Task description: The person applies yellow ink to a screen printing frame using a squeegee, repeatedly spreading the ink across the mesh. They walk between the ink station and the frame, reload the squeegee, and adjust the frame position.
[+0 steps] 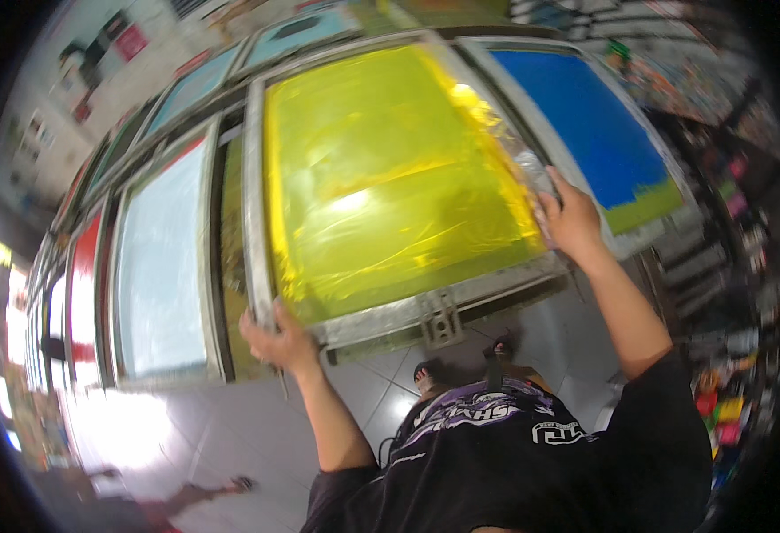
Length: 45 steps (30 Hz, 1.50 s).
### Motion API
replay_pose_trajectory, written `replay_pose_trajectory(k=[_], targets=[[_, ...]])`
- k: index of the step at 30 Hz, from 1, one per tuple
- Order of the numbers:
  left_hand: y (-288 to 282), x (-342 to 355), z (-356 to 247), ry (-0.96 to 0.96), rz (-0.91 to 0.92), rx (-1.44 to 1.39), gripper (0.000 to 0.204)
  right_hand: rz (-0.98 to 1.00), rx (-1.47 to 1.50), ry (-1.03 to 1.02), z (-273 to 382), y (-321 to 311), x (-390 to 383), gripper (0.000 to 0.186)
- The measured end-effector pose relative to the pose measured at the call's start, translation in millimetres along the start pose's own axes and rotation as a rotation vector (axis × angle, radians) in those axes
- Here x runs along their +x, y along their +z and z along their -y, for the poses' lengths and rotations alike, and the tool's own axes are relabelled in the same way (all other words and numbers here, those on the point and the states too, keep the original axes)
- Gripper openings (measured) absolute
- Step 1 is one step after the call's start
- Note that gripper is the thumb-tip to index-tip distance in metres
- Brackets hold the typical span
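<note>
A screen-printing frame (432, 313) with translucent yellow mesh (381, 160) fills the middle of the head view, a metal clamp fitting on its near edge. My left hand (283, 339) grips the frame's near left corner, its fingers curled at the rail. Further up on the opposite side, my right hand (566, 213) holds the frame's right rail, thumb and fingers closed on it. Wet yellow ink shines along the mesh's edges.
Neighboring frames carry pale blue (159, 266), red (85, 302) and blue (585, 133) coatings; more stand behind. My feet are on the tiled floor (376, 409). Another person's leg (199, 497) shows at lower left. Small colorful items (727, 413) crowd the far right.
</note>
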<state>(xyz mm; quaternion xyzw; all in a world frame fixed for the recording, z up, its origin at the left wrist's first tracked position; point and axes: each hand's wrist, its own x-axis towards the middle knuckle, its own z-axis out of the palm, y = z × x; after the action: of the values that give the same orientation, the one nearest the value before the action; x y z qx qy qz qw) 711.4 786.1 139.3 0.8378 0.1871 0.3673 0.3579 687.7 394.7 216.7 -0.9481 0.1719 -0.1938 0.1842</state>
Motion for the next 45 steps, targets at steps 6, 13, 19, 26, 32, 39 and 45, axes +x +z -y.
replay_pose_trajectory(k=[6, 13, 19, 26, 32, 39, 45], targets=[[-10, -25, -27, 0.117, -0.016, -0.306, 0.04, -0.291, 0.085, -0.114, -34, -41, -72, 0.039], [0, -133, -119, 0.328, 0.305, -0.663, 0.041, -0.483, 0.325, 0.111, -136, -109, -229, 0.038], [14, -314, -227, 0.356, 0.814, -1.01, 0.041, -0.645, 0.305, 0.551, -240, -166, -422, 0.045], [10, -531, -279, 0.46, 1.534, -1.171, 0.041, -0.884, 0.399, 1.196, -284, -208, -588, 0.043], [-30, -665, -336, 0.655, 1.753, -1.018, 0.041, -1.141, 0.389, 1.293, -330, -230, -688, 0.037], [-64, -833, -381, 0.62, 1.963, -1.012, 0.04, -1.253, 0.82, 1.417, -411, -302, -763, 0.029], [-114, -966, -441, 0.528, 2.042, -1.033, 0.039, -1.235, 1.182, 1.389, -549, -398, -791, 0.03]])
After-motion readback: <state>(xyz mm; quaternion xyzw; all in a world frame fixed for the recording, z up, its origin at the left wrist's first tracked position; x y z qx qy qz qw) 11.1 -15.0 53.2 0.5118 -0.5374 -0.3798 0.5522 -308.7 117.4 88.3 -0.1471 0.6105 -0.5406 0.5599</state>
